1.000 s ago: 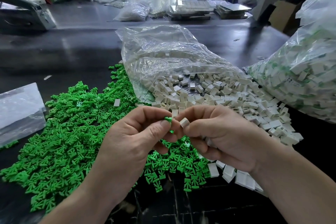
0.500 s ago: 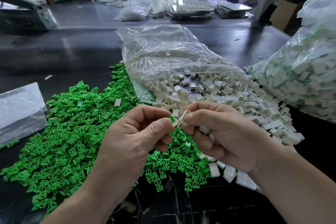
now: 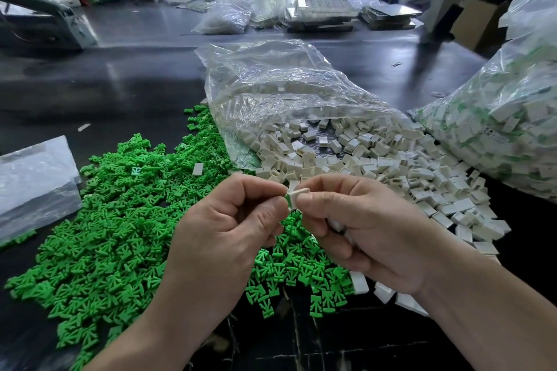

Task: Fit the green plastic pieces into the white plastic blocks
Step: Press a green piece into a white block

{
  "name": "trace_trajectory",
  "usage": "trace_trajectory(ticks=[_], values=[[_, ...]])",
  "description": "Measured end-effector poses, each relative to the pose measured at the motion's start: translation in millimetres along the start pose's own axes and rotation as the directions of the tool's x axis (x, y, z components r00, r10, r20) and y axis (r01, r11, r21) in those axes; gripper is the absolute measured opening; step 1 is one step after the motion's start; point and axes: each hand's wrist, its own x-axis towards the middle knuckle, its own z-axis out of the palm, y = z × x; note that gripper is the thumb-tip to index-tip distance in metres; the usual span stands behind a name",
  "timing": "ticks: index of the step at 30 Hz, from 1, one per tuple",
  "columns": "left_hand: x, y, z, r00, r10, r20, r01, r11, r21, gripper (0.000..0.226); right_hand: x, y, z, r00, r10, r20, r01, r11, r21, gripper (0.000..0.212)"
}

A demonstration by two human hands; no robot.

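Recorder: Hands meet mid-frame, raised over the seam where two heaps join. Left hand point(image 3: 229, 238) pinches the green piece point(image 3: 290, 201) between thumb and forefinger, with the other fingers curled in. Right hand point(image 3: 370, 235) pinches the white block point(image 3: 300, 193) the same way.

Checker: Relation of the two parts?

Recorder: Touching. The green piece sits at the block's left end, on the left hand's side. Only a sliver of green shows, so I judge it partly entered. The block's long axis runs left to right, tipped up slightly toward the right. Seating depth: cannot tell, because fingertips cover the joint.

Checker: Which hand is nearer for the press?

Recorder: Both are at the joint, equally near. The left thumb lies behind the green piece, so my judgement is that the push comes from there along the block's axis, with the right hand as backstop. A skewed push could jam it or flick the piece loose.

Checker: Room to move?

Recorder: Open air around both hands above the dark table point(image 3: 135, 84).
- The green pile point(image 3: 114, 220) lies below and to the left.
- The white pile point(image 3: 376, 166) spills from the open bag point(image 3: 271, 93), beyond and to the right.
- The filled bag point(image 3: 506, 129) stands at the right edge, well apart.
- The flat clear bag point(image 3: 33, 184) is far left.

Checker: Anything else in the right hand?

Recorder: Pale bits show under its curled fingers. Cannot tell whether they are held or lying on the table.
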Motion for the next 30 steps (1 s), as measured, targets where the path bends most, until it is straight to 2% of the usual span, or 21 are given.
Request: trace_trajectory(ticks=[5,6,8,11,14,17,23,27,30], values=[[-1,3,1,0.997,0.074,-0.023,-0.072,0.993,0.091,0.011,0,2,0,0.998,-0.063,-0.008,0.062,0.991,-0.118,0.011],[0,2,-1,0.998,0.059,-0.007,-0.058,0.997,0.058,0.012,-1,1,-1,0.997,-0.071,-0.011,0.069,0.988,-0.141,0.013],[2,2,-2,0.998,-0.026,0.050,0.032,0.993,-0.114,0.016,-1,1,0,0.997,-0.072,-0.002,0.071,0.988,-0.137,0.017],[6,2,-2,0.964,-0.188,0.189,0.252,0.875,-0.414,0.030,-3,1,2,0.997,-0.080,0.010,0.080,0.990,-0.119,0.022],[9,0,-5,0.908,-0.212,0.362,0.392,0.739,-0.549,0.044,-3,2,4,0.996,-0.092,0.005,0.092,0.988,-0.122,0.024],[9,-1,-5,0.854,-0.203,0.479,0.493,0.610,-0.620,0.046,-4,2,6,0.997,-0.082,0.015,0.083,0.992,-0.098,0.023],[9,-5,2,0.861,-0.249,0.444,0.502,0.553,-0.664,0.040,-5,1,13,0.998,-0.070,0.002,0.070,0.995,-0.073,0.027],[8,-4,4,0.884,-0.197,0.424,0.461,0.522,-0.718,0.045,-7,0,16,0.998,-0.063,0.026,0.061,0.994,0.087,0.020],[8,-4,4,0.890,-0.161,0.428,0.442,0.537,-0.719,0.041,-8,-1,17,0.998,-0.051,0.038,0.047,0.993,0.104,0.028]])
